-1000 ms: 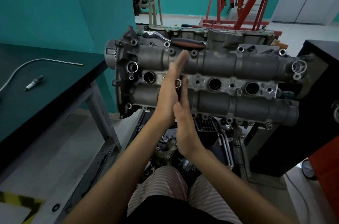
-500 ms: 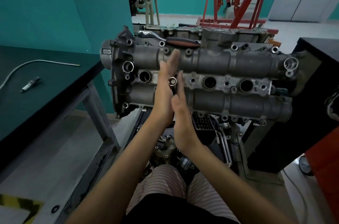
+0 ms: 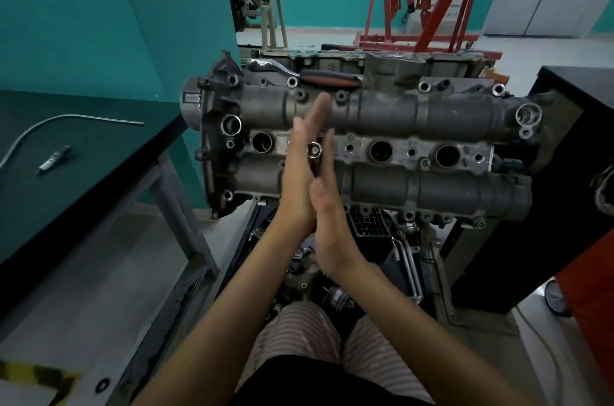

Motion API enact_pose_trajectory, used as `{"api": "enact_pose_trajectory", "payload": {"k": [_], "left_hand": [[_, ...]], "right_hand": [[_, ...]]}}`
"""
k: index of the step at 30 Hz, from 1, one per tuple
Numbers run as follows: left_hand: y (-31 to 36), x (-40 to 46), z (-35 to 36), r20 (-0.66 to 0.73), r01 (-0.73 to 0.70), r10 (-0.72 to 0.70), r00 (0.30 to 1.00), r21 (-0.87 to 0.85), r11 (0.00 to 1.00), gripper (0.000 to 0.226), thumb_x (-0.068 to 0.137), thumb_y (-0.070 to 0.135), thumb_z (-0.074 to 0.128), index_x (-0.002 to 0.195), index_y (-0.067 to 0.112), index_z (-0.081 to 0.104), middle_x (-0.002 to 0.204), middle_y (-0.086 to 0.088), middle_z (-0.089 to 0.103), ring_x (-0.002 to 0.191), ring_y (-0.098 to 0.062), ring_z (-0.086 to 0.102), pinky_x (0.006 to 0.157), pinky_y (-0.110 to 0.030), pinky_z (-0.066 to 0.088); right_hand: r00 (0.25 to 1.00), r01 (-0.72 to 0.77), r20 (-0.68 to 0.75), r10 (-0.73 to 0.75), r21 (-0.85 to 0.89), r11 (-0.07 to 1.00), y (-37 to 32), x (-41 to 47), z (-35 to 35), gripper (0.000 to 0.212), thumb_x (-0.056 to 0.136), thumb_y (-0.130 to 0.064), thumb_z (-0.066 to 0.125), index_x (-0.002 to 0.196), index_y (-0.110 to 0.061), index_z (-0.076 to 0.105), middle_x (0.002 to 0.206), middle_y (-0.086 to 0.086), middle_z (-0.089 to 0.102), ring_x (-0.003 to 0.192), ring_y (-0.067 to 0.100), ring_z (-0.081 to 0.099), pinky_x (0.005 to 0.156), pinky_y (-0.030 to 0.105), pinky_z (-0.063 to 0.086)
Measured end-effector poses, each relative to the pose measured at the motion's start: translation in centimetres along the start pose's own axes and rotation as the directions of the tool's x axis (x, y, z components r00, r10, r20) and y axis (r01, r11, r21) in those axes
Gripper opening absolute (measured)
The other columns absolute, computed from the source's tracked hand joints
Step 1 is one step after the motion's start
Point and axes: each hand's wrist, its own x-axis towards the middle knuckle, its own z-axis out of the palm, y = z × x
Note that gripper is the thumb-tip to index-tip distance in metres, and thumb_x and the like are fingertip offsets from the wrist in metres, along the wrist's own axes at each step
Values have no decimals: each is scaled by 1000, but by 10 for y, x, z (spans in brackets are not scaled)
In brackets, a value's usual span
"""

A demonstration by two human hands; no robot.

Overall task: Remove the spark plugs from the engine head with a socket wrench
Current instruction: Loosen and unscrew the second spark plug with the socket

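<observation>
Both hands have slid against each other since a second ago: the left hand (image 3: pixel 300 179) now reaches less far past the right hand (image 3: pixel 327 206), their palms still pressed flat together with a socket extension (image 3: pixel 314 153) trapped between them.

Largest here is the engine head (image 3: pixel 382 143), its long axis running left to right, with its plug wells facing the person. Three open wells show, one left of the hands and two to the right; the extension's silver end points back at the person and its far end is hidden behind the hands.

On the left stands a dark green tabletop (image 3: pixel 83 153), which carries a thin bent metal tube (image 3: pixel 63 121) and, nearer, a removed spark plug (image 3: pixel 54 159) lying on its side, its long axis slanting from near left to far right.

On the far edge of the engine lies a socket wrench (image 3: pixel 299 74), chrome head to the left, black and red handle to the right.

Fingers (image 3: pixel 319 109) of both hands are straight and held close together.
</observation>
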Motion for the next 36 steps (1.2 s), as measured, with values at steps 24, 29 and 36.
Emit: {"api": "enact_pose_trajectory", "payload": {"k": [24,29,36], "left_hand": [[8,11,-20,-37,1,-1,999,10,1000,63,93,47,14,144,13,31,150,6,33,134,2,32,113,-19,23],[-13,-22,-11,26,92,-93,995,15,996,59,96,41,18,146,11,26,152,-2,30,137,-1,29,113,-21,26],[0,-10,-26,-105,-34,41,994,68,997,53,97,39,18,147,20,23,147,17,29,135,4,29,111,-17,25]], "right_hand": [[998,-9,-62,11,20,1000,-18,7,-7,53,97,-39,19,145,-18,11,153,-8,9,135,-9,12,106,7,13],[999,-40,-38,38,-57,998,-29,36,4,59,93,-44,16,146,-17,11,154,-8,7,138,-2,6,112,14,8],[994,-14,-105,16,26,1000,-18,17,-7,58,94,-42,18,146,-16,11,154,-11,9,137,-6,10,113,17,11]]}}
